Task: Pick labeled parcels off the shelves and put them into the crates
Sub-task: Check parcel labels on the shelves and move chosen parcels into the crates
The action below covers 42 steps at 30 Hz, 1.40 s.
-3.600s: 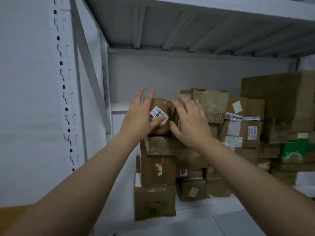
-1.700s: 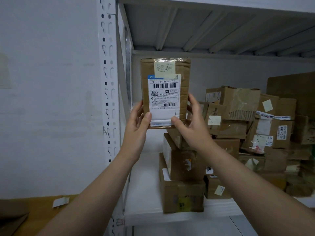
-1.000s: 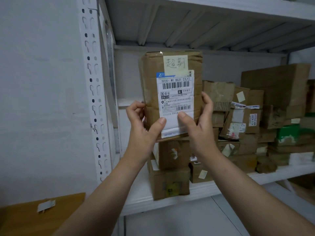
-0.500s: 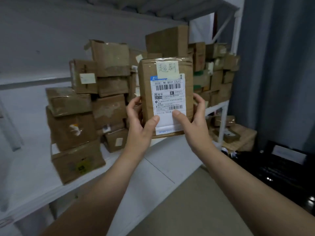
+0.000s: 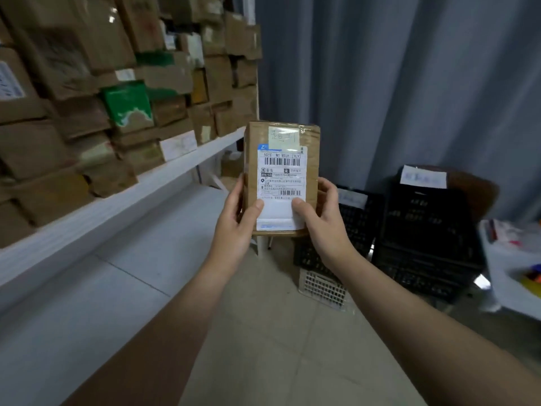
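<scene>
Cardboard in transit, not yet crated.
Stacked brown cardboard boxes (image 5: 73, 92) are kept on the white metal shelf (image 5: 164, 171). The left hand (image 5: 234, 227) is clasped round the lower end of the small brown cardboard parcel with a white barcode label (image 5: 281, 174), matched by the right hand (image 5: 325, 224), in mid-air near the black slatted plastic crates (image 5: 424, 230). Held so low, the parcel could be tipped forward and dropped; if the white paper tags (image 5: 423, 177) are misread, the wrong crate could be chosen.
</scene>
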### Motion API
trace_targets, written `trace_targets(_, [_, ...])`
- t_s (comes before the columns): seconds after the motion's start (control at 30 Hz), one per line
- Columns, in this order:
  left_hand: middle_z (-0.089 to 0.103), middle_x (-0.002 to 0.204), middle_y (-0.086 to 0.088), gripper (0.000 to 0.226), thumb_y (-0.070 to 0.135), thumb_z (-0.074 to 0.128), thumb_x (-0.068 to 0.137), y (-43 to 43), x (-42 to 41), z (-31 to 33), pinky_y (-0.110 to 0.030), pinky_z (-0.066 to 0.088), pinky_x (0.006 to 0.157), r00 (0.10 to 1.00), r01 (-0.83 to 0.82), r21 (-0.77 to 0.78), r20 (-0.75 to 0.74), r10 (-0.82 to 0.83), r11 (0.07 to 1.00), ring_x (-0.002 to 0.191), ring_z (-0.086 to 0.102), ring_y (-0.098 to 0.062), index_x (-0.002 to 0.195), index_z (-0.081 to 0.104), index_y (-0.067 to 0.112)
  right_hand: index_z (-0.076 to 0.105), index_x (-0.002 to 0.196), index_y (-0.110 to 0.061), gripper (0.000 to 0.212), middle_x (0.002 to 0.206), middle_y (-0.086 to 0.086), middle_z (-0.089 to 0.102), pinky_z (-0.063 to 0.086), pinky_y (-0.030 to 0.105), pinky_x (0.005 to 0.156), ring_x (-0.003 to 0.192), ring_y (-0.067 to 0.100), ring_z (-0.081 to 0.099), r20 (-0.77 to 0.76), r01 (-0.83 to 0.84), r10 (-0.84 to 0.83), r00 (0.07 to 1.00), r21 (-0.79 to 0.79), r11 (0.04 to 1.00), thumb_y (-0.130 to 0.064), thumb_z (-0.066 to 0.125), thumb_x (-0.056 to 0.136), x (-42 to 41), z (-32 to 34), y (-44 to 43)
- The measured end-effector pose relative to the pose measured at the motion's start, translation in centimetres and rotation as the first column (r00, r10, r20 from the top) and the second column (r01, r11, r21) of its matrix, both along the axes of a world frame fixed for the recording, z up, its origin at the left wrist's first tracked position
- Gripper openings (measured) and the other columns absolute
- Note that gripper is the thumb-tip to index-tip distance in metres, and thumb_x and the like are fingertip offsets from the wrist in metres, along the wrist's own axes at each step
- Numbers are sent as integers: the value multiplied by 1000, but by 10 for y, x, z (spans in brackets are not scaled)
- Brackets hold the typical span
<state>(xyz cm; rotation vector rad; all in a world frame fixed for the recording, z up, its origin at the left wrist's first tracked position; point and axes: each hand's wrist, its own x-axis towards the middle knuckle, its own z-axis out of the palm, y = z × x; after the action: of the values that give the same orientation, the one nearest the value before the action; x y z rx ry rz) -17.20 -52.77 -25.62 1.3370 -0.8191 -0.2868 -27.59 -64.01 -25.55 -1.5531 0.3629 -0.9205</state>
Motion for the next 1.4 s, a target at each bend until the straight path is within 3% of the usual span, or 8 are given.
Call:
trace_targets(0.2, [57, 118, 22, 37, 29, 45, 99, -95, 13, -24, -8, 48, 75, 997, 78, 91, -23, -76, 993, 100, 58, 13, 132, 37, 42, 32, 132, -21, 49, 122, -7, 55, 50, 23, 94, 113, 6, 55, -50, 100, -97, 994, 66, 993, -14, 60, 93, 2, -26, -84])
trace_targets(0.3, [56, 130, 14, 47, 35, 46, 97, -146, 39, -41, -21, 51, 91, 994, 103, 135, -32, -100, 985, 113, 57, 1, 142, 35, 36, 32, 128, -26, 47, 115, -13, 55, 51, 18, 89, 109, 4, 57, -76, 128, -121, 990, 83, 988, -15, 60, 93, 18, -37, -129])
trace_targets(0.43, [54, 134, 12, 49, 39, 46, 96, -217, 87, -60, -25, 49, 95, 991, 136, 181, -39, -132, 974, 116, 54, 0, 144, 36, 34, 33, 127, -29, 45, 120, -7, 57, 52, 31, 94, 113, 11, 58, -107, 172, -160, 981, 117, 978, -18, 60, 93, 59, -53, -194])
trace_targets(0.73, [54, 134, 12, 48, 47, 45, 96, -358, 195, -96, -38, 48, 99, 983, 183, 326, -57, -174, 928, 118, 54, -4, 142, 37, 38, 32, 131, -26, 47, 126, 0, 55, 55, 26, 84, 113, 14, 59, -175, 254, -216, 961, 237, 938, -21, 59, 93, 162, -94, -324])
trace_targets(0.87, [52, 136, 14, 48, 46, 44, 97, -424, 216, -118, -32, 43, 102, 975, 224, 394, -81, -209, 891, 122, 50, -4, 143, 35, 39, 32, 133, -23, 48, 125, 0, 54, 52, 14, 71, 109, 8, 58, -224, 315, -256, 940, 295, 902, -18, 58, 94, 181, -118, -383])
trace_targets(1.07, [50, 138, 12, 51, 56, 43, 93, -539, 233, -163, -37, 40, 106, 966, 254, 494, -97, -238, 831, 125, 47, -6, 141, 37, 42, 34, 132, -23, 46, 120, -5, 56, 53, 17, 82, 108, 4, 58, -305, 375, -277, 911, 337, 863, -20, 59, 94, 187, -161, -490])
trace_targets(1.27, [53, 126, 9, 46, 37, 47, 97, -642, 234, -207, -23, 43, 94, 969, 248, 536, -156, -193, 807, 113, 52, -5, 141, 41, 24, 34, 139, -20, 60, 121, -5, 60, 53, 14, 69, 101, 5, 62, -415, 380, -180, 892, 472, 796, -30, 66, 89, 193, -210, -600])
trace_targets(1.4, [55, 119, 6, 46, 35, 49, 97, -696, 244, -255, -28, 45, 89, 957, 292, 628, -198, -215, 722, 109, 55, -12, 139, 38, 20, 37, 134, -26, 73, 120, -3, 63, 58, 37, 83, 103, 13, 65, -522, 446, -164, 837, 476, 758, -41, 77, 75, 202, -257, -653])
